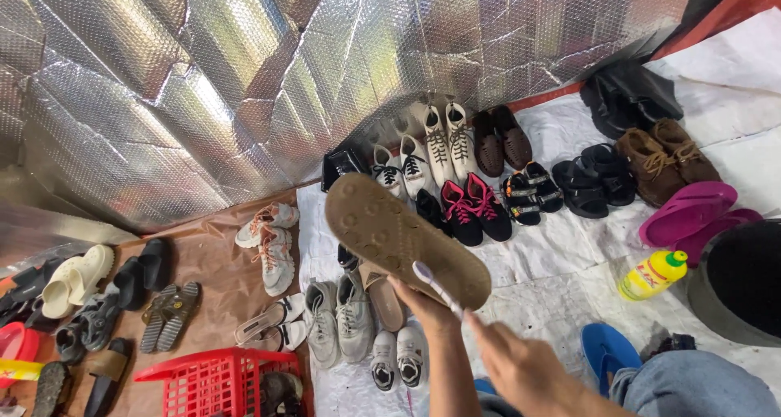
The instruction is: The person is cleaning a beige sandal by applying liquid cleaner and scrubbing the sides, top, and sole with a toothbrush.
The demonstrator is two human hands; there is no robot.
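Shoe (403, 236) being gripped sole-up by left hand (427, 307), exposing sole; toothbrush (437, 288) being clasped in right hand (521, 366) for scrubbing.

1 labelled package shows: a small yellow plastic bottle (652, 275) with a green cap, lying tilted on the white sheet at the right of the scene, just left of a dark round tub (736, 279) and near a pair of pink sandals (691, 213). Its label is a band around the middle, with red and white on the yellow. At the far left edge, low down, a yellow strip (18, 370) lies across a red item; whether it is a label cannot be told.
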